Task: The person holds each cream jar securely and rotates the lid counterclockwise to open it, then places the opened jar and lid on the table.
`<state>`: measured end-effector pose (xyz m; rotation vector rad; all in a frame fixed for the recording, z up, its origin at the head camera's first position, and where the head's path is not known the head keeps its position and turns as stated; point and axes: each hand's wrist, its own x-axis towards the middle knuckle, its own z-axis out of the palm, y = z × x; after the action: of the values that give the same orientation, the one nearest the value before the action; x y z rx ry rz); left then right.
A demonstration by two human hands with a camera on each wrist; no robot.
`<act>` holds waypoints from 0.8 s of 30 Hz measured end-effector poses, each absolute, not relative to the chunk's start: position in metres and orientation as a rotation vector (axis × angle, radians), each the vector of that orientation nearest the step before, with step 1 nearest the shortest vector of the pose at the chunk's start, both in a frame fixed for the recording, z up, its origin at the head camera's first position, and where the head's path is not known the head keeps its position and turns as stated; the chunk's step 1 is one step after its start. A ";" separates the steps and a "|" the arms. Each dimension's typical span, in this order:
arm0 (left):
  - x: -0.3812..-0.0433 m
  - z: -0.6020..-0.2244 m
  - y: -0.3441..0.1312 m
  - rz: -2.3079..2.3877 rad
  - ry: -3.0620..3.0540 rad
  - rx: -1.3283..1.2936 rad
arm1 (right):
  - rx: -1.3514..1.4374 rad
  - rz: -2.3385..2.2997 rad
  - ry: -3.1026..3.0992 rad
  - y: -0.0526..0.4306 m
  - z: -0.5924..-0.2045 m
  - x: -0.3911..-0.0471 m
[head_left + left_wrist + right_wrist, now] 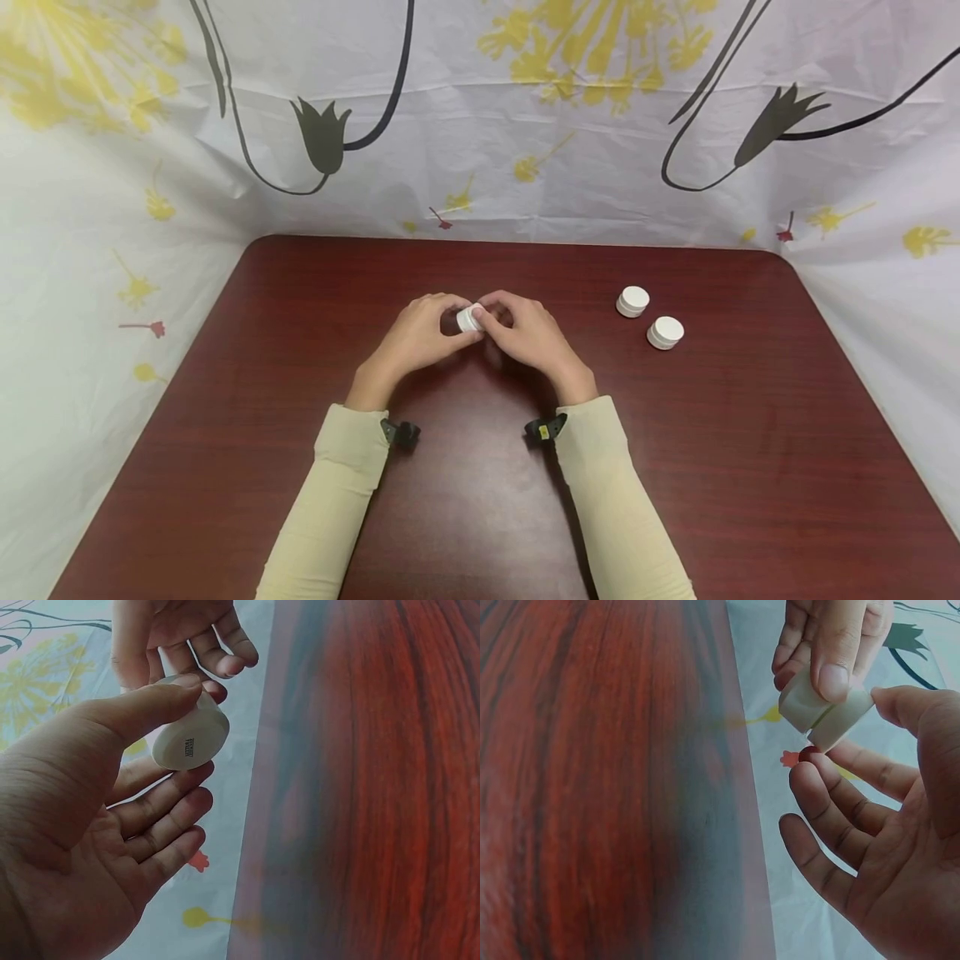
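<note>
A small white screw-top jar (467,320) is held between both hands near the middle of the table. My left hand (420,335) grips its body between thumb and fingers; the left wrist view shows the jar's flat base (189,744) tilted sideways, with small dark print on it. From the other side, my right hand (534,335) pinches the lid (843,718) with thumb and fingertips, its other fingers spread loosely. A narrow gap line runs between lid and body in the right wrist view.
Two more white lidded jars stand upright to the right, one farther back (633,302) and one nearer (665,334). The dark red wooden table (465,500) meets a white patterned cloth (450,117) at the back and sides.
</note>
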<state>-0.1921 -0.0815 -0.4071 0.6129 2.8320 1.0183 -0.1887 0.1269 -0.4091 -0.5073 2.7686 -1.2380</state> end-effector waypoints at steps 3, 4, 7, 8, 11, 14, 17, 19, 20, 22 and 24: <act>-0.192 -0.408 -0.082 1.016 2.832 0.612 | -0.505 -1.236 2.772 0.127 -0.410 -0.189; -0.192 -0.408 -0.082 1.018 2.831 0.612 | -0.502 -1.234 2.774 0.127 -0.410 -0.189; -0.192 -0.408 -0.082 1.025 2.827 0.603 | -0.487 -1.220 2.781 0.127 -0.410 -0.189; -0.192 -0.408 -0.082 1.024 2.828 0.599 | -0.478 -1.208 2.788 0.127 -0.410 -0.189; -0.192 -0.408 -0.082 1.018 2.831 0.593 | -0.431 -1.166 2.824 0.126 -0.410 -0.188; -0.193 -0.408 -0.082 1.009 2.835 0.600 | -0.379 -1.123 2.865 0.125 -0.410 -0.188; -0.193 -0.407 -0.082 1.010 2.831 0.607 | -0.365 -1.103 2.879 0.125 -0.410 -0.187; -0.193 -0.407 -0.081 1.013 2.829 0.608 | -0.376 -1.101 2.875 0.124 -0.410 -0.187; -0.193 -0.407 -0.081 1.013 2.828 0.609 | -0.384 -1.106 2.871 0.124 -0.410 -0.187; -0.192 -0.407 -0.082 1.015 2.826 0.608 | -0.404 -1.121 2.859 0.124 -0.410 -0.187; -0.192 -0.408 -0.082 1.019 2.824 0.605 | -0.421 -1.133 2.849 0.124 -0.410 -0.187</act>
<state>-0.1923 -0.0818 -0.4076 0.6048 2.8240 1.0192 -0.1871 0.1236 -0.4103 -0.4213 2.8485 -1.1334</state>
